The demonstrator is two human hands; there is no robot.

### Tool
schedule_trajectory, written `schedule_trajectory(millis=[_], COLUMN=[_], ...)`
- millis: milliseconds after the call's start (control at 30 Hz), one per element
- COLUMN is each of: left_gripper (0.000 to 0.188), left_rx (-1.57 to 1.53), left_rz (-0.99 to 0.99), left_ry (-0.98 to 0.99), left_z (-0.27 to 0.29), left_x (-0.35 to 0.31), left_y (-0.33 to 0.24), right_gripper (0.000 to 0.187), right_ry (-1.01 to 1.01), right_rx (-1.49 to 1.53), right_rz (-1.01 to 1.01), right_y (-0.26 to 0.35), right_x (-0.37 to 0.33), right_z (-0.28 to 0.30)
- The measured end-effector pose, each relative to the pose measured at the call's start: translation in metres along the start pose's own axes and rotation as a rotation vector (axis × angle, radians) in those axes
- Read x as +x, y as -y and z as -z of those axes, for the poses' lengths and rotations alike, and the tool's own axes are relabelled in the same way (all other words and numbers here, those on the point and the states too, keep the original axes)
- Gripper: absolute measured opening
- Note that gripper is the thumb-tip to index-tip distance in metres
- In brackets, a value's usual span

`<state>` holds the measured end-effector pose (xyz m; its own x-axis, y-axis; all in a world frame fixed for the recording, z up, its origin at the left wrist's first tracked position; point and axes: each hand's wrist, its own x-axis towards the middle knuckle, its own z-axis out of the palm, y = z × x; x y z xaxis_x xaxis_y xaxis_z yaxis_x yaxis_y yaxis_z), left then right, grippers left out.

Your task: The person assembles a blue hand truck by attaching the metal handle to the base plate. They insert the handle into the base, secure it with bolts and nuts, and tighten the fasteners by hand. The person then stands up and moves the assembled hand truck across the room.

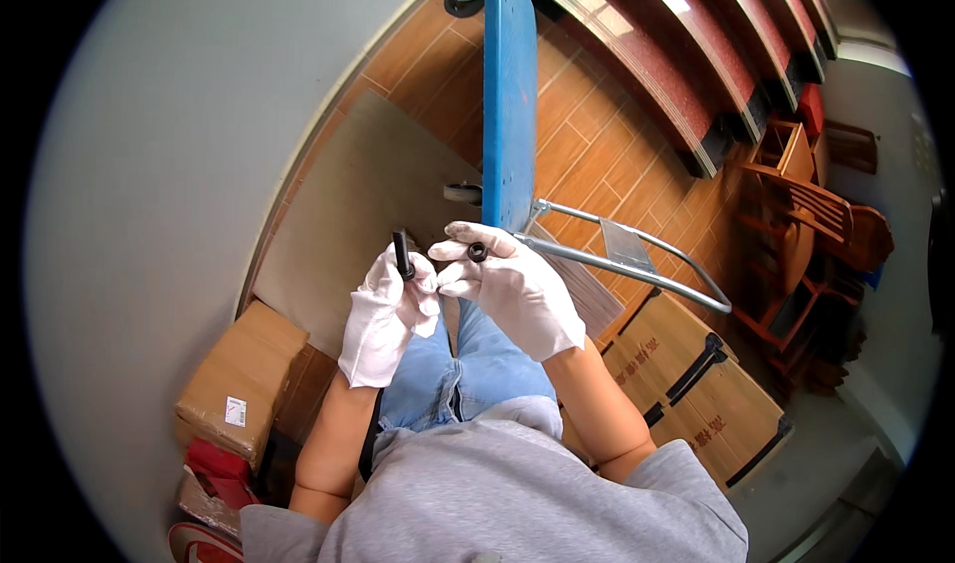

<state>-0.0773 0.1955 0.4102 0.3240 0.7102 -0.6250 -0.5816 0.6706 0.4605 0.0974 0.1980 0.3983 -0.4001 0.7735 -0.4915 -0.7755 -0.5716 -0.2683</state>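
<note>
White gloves cover both of my hands, held up in front of my body. Between the fingers of my left hand (378, 314) a black bolt (402, 252) stands nearly upright, its thicker end lower down. A small black nut (477, 253) with a round hole rests in the fingers of my right hand (522, 289). The bolt and the nut are apart, a short way from each other. Just beyond my right hand rises a blue panel (509, 105) on wheels, with a grey metal tube handle (637, 255) reaching out to the right.
Flattened cardboard (338, 195) lies on the wood-look tile floor (587, 145) by the left wall. A taped carton (244, 374) stands at the left, more cartons (686, 384) at the right. Wooden chairs (796, 205) and red stone steps (657, 56) are farther off.
</note>
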Motion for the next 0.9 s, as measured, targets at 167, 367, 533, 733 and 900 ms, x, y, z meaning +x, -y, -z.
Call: schedule_trajectory(millis=[167, 367, 533, 733, 900], left_gripper=[0.028, 0.012, 0.012, 0.024, 0.052], left_rx=[0.184, 0.528, 1.041, 0.487, 0.177], left_rz=[-0.151, -0.307, -0.627, -0.432, -0.312], left_ry=[0.002, -0.263, -0.257, -0.155, -0.273], left_z=[0.007, -0.010, -0.011, -0.021, -0.023], left_x=[-0.029, -0.051, -0.065, -0.083, -0.075], left_y=[-0.023, -0.051, -0.062, -0.071, -0.084], right_gripper=[0.052, 0.042, 0.033, 0.019, 0.020], right_ry=[0.028, 0.000, -0.136, -0.043, 0.008], right_rx=[0.044, -0.111, -0.477, -0.071, 0.321], right_rz=[-0.006, -0.026, -0.031, -0.114, -0.226], right_y=[-0.007, -0.013, -0.013, -0.017, -0.017], right_x=[-0.010, -0.011, -0.015, -0.017, -0.019], right_z=[-0.045, -0.086, -0.121, -0.121, -0.114])
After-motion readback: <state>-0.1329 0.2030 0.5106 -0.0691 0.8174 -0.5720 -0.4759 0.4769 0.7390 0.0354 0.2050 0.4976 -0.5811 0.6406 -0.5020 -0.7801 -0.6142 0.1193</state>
